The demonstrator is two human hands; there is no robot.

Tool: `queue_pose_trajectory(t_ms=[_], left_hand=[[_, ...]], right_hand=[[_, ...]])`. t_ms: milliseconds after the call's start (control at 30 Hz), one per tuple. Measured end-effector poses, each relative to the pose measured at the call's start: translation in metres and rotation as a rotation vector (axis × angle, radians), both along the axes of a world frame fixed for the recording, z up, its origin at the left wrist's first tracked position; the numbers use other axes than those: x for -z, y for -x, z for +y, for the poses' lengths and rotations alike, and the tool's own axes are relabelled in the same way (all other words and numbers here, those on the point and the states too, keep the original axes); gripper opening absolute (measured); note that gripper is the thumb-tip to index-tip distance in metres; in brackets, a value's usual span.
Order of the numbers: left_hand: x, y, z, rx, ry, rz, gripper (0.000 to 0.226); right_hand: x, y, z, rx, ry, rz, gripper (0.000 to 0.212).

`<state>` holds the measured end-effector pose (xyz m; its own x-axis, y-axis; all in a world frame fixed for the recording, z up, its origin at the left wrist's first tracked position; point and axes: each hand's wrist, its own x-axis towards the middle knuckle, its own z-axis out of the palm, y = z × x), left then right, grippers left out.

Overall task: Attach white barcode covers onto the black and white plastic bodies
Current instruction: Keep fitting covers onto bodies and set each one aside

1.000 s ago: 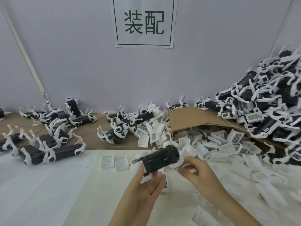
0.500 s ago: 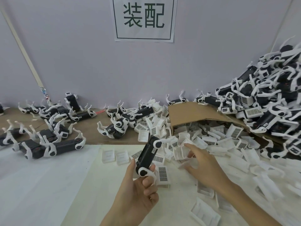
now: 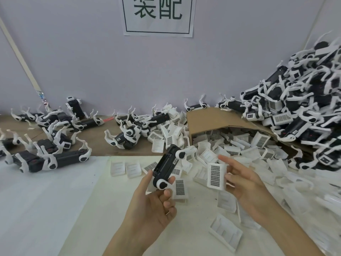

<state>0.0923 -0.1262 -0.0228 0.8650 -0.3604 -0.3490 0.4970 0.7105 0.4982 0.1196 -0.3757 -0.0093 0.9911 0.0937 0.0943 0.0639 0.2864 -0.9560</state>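
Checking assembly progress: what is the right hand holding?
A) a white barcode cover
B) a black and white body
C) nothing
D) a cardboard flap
A: the right hand holds a white barcode cover, apart from the black and white body in the left hand.

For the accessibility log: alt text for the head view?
The left hand holds a black and white plastic body, the right hand a white barcode cover beside it, not touching. A cardboard box spills loose covers; bodies are heaped at right.
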Motion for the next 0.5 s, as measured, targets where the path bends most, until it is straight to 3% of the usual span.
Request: queue_pose_trajectory(t_ms=[233, 500], left_hand=[[-0.001, 0.0, -0.003, -0.001, -0.176, -0.055, 0.056], [0.001, 0.002, -0.011, 0.049, -0.299, -0.093, 0.054]], right_hand=[[0.0, 0.005, 0.001, -0.162, -0.103, 0.047, 0.049], [0.002, 0.008, 0.008, -0.076, -0.161, 0.149, 0.046]])
